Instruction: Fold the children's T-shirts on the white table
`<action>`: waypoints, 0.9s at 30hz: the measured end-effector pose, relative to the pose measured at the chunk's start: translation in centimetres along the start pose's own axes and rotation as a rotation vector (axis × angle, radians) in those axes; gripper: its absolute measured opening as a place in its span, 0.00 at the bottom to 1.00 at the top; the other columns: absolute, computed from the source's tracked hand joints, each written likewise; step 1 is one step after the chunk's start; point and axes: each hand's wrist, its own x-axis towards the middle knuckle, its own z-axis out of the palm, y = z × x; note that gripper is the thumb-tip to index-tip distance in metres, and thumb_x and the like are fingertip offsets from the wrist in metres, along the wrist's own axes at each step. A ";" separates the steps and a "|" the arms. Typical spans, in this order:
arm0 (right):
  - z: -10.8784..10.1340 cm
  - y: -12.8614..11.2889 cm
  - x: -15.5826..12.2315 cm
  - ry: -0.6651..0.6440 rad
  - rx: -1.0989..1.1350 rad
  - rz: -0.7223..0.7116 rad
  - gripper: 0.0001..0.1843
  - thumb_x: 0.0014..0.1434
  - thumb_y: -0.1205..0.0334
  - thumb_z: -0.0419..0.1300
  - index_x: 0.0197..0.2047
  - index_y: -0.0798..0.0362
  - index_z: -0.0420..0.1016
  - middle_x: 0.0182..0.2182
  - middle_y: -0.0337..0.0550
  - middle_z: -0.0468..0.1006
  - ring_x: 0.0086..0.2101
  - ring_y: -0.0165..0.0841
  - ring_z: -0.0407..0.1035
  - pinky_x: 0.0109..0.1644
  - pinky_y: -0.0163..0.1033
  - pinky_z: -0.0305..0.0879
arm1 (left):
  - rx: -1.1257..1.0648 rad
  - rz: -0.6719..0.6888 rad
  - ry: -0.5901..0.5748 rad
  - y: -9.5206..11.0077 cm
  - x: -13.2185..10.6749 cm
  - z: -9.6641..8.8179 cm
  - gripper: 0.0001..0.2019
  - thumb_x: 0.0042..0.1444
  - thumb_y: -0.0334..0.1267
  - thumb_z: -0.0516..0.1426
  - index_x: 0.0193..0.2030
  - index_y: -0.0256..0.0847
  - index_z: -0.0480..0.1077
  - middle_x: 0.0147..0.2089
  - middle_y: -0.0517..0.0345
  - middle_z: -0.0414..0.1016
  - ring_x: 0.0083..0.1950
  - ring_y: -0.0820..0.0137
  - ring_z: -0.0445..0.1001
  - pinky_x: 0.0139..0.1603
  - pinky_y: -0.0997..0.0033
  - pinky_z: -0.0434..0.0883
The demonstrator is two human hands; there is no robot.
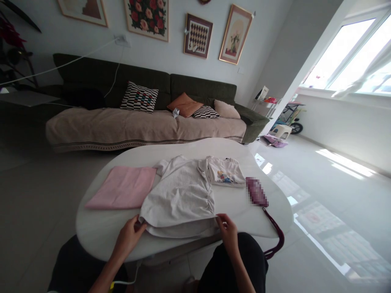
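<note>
A white short-sleeved shirt point(180, 191) lies spread on the table, its collar toward the right and its hem toward me. At the hem's left corner my left hand point(130, 234) pinches the fabric between thumb and fingers. My right hand point(227, 230) grips the hem's right corner the same way. The upper layer of the hem is lifted slightly, and the lower layer shows beneath it. Left of the shirt lies a folded pink cloth point(122, 189). A folded white garment with a printed picture point(226, 171) touches the shirt's collar side.
The oval white table point(244, 221) is under the clothes. A blurred purple item point(257, 192) with a dark red strap point(276, 240) hangs over its right edge. Behind stands a green sofa point(201, 87) with cushions. A white cable point(131, 278) runs below the table's near edge.
</note>
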 end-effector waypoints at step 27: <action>-1.2 -4.7 3.4 0.036 -0.212 -0.114 0.09 0.46 0.59 0.56 0.29 0.55 0.71 0.20 0.36 0.69 0.21 0.29 0.60 0.26 0.33 0.58 | -0.208 0.073 0.376 7.5 1.4 -1.5 0.16 0.57 0.42 0.53 0.50 0.38 0.64 0.50 0.53 0.66 0.46 0.65 0.69 0.45 0.59 0.69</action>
